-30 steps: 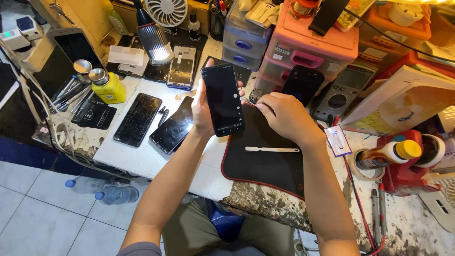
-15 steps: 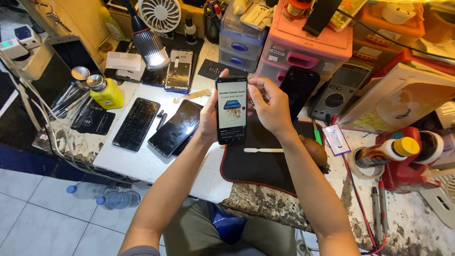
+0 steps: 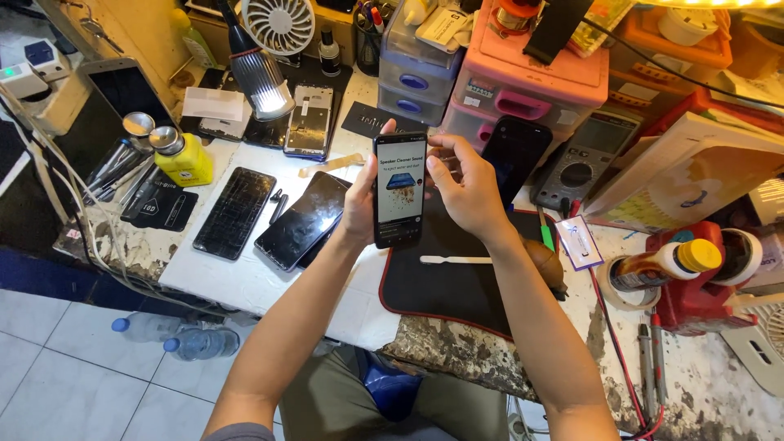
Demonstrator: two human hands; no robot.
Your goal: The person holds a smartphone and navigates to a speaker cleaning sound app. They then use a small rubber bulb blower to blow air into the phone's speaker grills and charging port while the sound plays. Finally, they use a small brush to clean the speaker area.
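Fingers of the left hand (image 3: 359, 204) wrap the left edge and back of a lit smartphone (image 3: 399, 189), gripping it upright with the screen facing the camera. The right hand (image 3: 465, 189) closes on the phone's right edge, thumb lying on the upper screen. The phone is raised above the bench, over the upper left part of a black work mat (image 3: 457, 282) with a red border. Directly below the grip, a white plastic pry tool (image 3: 456, 260) lies flat on the mat. Just left of the left wrist, two dark phones (image 3: 304, 219) lie stacked, and further left sits a cracked display panel (image 3: 235, 212). Beyond that stands a yellow solvent bottle (image 3: 184, 159). Behind the grip, a lit desk lamp (image 3: 263, 86) shines on the bench, with pink drawer units (image 3: 531, 90) to the right. Right of the right hand, another dark phone (image 3: 514, 151) leans beside a multimeter (image 3: 576, 159).
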